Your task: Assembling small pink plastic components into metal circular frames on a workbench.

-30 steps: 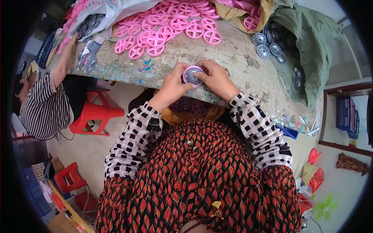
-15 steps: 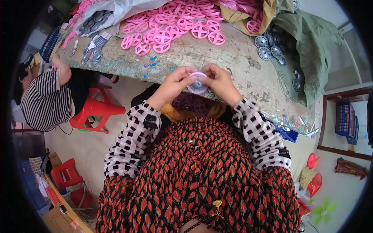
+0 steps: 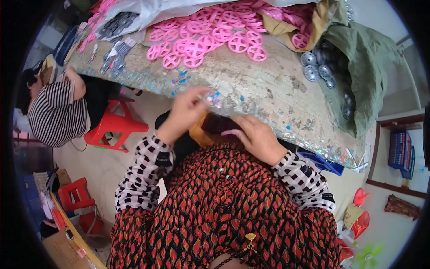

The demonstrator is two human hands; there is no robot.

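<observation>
My right hand [image 3: 261,140] is at the table's front edge, lowered over an opening in front of my lap. Its fingers close on a pink wheel [image 3: 230,132], of which only a curved piece of rim shows. My left hand [image 3: 187,108] is by the table edge to its left, smeared by motion, so whether it holds anything is hidden. Between the hands, below the edge, an orange-yellow bag [image 3: 197,133] surrounds dark contents. A heap of pink spoked wheels [image 3: 195,47] lies farther back on the table [image 3: 268,89].
Silver-grey discs [image 3: 312,72] spill from a green sack [image 3: 369,67] at the right. A brown sack [image 3: 280,29] and white bag [image 3: 165,10] stand at the back. Small blue scraps [image 3: 182,77] dot the table. At left, a person in a striped shirt [image 3: 58,112] sits on a red stool [image 3: 117,127].
Both hands were together over the table edge, holding a pink-rimmed wheel with a grey disc. They have parted: the left moved left, the right came down toward my lap.
</observation>
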